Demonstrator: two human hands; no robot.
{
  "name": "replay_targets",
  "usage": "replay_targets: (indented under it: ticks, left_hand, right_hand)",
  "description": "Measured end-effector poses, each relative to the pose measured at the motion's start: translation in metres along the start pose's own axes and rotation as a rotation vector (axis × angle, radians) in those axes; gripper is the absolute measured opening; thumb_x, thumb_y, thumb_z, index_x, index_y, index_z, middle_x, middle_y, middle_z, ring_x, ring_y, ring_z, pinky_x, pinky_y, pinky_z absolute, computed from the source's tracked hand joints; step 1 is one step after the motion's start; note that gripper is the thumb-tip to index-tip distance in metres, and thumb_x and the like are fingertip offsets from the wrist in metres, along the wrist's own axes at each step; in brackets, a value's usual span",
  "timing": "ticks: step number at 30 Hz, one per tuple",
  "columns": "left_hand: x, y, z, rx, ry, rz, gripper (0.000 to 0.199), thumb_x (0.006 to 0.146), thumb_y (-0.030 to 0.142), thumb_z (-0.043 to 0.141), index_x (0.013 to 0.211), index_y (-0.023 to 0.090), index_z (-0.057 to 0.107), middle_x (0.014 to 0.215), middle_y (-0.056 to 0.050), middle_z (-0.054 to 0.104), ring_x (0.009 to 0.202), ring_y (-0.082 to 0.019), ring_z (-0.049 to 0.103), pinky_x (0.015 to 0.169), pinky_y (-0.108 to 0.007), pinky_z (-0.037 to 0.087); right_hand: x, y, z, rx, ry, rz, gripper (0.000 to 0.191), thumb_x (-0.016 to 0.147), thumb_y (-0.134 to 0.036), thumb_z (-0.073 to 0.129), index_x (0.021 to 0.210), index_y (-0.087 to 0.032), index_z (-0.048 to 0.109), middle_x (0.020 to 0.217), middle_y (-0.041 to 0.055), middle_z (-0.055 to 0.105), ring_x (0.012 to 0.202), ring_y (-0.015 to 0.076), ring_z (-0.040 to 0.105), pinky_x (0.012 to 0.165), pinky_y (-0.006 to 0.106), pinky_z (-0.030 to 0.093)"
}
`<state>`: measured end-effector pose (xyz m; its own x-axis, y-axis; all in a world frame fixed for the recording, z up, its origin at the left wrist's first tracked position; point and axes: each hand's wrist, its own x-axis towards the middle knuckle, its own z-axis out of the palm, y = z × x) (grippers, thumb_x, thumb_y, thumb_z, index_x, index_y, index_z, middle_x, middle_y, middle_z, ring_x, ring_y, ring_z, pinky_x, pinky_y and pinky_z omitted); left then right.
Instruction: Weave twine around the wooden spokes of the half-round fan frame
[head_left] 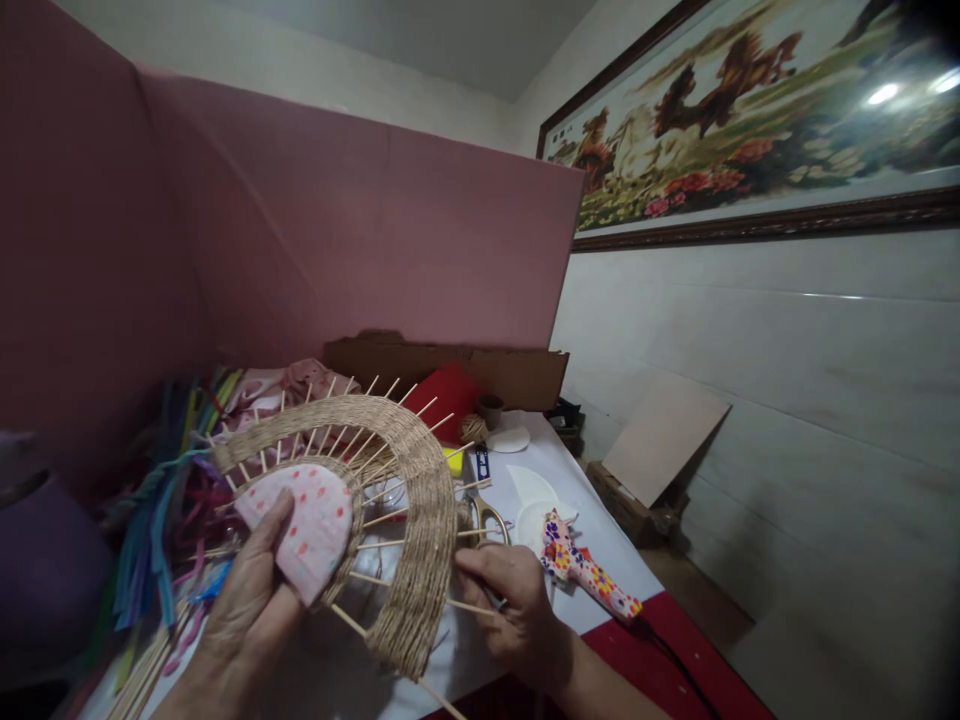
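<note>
A half-round fan frame of thin sticks, with a woven band of brown twine (pixel 427 490), is held up over the table. At its centre is a pink fabric pad (pixel 330 510) with red spots. My left hand (pixel 247 600) grips this pad, thumb on top and fingers underneath. Closed in a pinch, my right hand (pixel 517 605) is at the band's outer right edge beside a stick end; what lies between its fingertips is hidden. Behind the right hand, scissors with gold-coloured handles (pixel 491 520) lie partly covered.
A flower-patterned glue gun (pixel 589 570) with a black cord lies on the right. White cut pieces (pixel 531 490) and a twine ball (pixel 473 430) are farther back. Colourful strips (pixel 154 530) heap up at left. Cardboard (pixel 517 375) and a pink partition (pixel 360 220) stand behind.
</note>
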<state>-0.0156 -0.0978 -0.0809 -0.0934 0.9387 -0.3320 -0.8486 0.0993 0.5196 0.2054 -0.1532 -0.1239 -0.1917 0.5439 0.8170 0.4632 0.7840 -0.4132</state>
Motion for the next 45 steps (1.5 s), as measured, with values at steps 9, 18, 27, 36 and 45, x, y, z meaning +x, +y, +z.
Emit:
replay_targets:
  ticks: [9,18,27,36,45]
  left_hand:
    - [-0.026,-0.015,0.027,0.095,-0.067,0.039,0.022,0.08,0.008,0.053,0.1,0.012,0.061,0.072,-0.006,0.071,0.065,-0.017,0.068,0.069,-0.035,0.057]
    - [-0.036,-0.024,0.033,0.297,-0.178,-0.189,0.031,0.072,-0.001,0.05,0.1,0.008,0.061,0.075,-0.014,0.07,0.069,-0.03,0.068,0.052,-0.04,0.057]
    - [-0.029,-0.03,0.031,0.181,-0.23,-0.032,0.038,0.069,-0.003,0.051,0.102,0.012,0.063,0.084,-0.01,0.071,0.074,-0.022,0.068,0.069,-0.033,0.058]
    - [-0.025,-0.014,0.021,0.175,-0.195,0.103,0.032,0.073,0.002,0.053,0.102,0.012,0.063,0.091,-0.01,0.07,0.084,-0.022,0.066,0.076,-0.033,0.056]
    - [-0.025,-0.007,0.018,0.153,-0.182,0.166,0.031,0.071,-0.003,0.051,0.093,0.013,0.065,0.078,-0.005,0.071,0.072,-0.015,0.067,0.064,-0.021,0.057]
  right_hand:
    - [0.005,0.002,-0.006,0.014,0.174,0.054,0.022,0.081,-0.011,0.044,0.061,-0.02,0.046,0.053,-0.002,0.041,0.051,0.0104,0.038,0.049,0.024,0.032]
    - [0.004,0.008,-0.011,-0.067,0.256,0.077,0.023,0.081,-0.012,0.043,0.059,-0.019,0.044,0.054,-0.0023,0.042,0.051,0.0101,0.039,0.049,0.024,0.03]
    - [0.003,0.012,-0.011,0.072,0.253,0.172,0.014,0.081,-0.018,0.049,0.086,-0.017,0.062,0.068,0.0032,0.058,0.059,0.0134,0.052,0.055,0.026,0.041]
    - [0.006,0.004,-0.004,0.17,0.244,0.197,0.013,0.078,-0.015,0.055,0.084,-0.018,0.067,0.071,0.0055,0.065,0.063,0.0149,0.059,0.058,0.027,0.048]
    - [0.003,0.011,-0.009,0.158,0.095,0.143,0.017,0.079,-0.014,0.054,0.09,-0.017,0.066,0.065,0.0034,0.06,0.057,0.0128,0.053,0.052,0.025,0.041]
